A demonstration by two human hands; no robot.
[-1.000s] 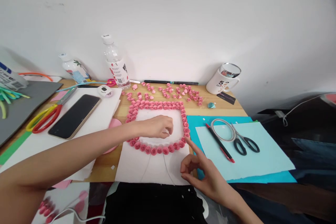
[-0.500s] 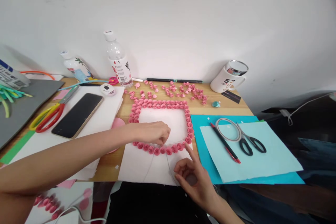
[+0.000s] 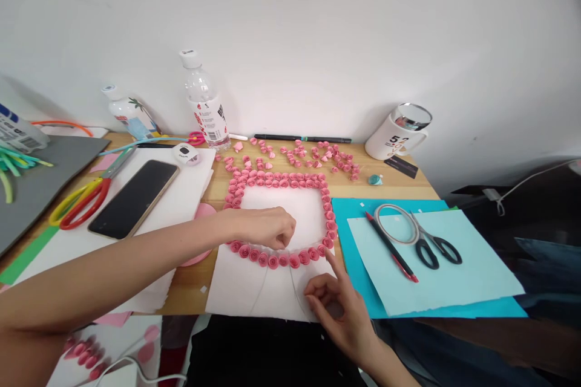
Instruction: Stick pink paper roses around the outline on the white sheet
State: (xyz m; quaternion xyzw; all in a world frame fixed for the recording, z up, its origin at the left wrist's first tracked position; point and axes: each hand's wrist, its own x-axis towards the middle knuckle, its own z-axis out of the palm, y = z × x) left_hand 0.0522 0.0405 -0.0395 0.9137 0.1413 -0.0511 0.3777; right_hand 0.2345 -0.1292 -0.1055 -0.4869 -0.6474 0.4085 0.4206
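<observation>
A rectangular frame of pink rolled paper roses (image 3: 294, 260) lies on white paper (image 3: 240, 290). My left hand (image 3: 270, 228) reaches across the frame, its fingers closed just above the bottom row of roses. What it pinches, if anything, is hidden. At the lower right of the frame, my right hand (image 3: 340, 308) bends a finger against the thumb, while another finger points towards the corner roses. I cannot make out anything between those fingertips. Two thin curved lines run down the paper below the roses; whether they are threads or edges I cannot tell.
Loose paper roses (image 3: 299, 157) lie behind the frame. On the right are black scissors (image 3: 431, 248), a pen (image 3: 390, 247), a ring (image 3: 397, 224) and a mug (image 3: 394, 133). A bottle (image 3: 209, 115), a phone (image 3: 134, 198) and red-yellow scissors (image 3: 86, 202) are on the left.
The view has shifted slightly. Both hands keep nearly the same poses and places at the bottom row of roses.
</observation>
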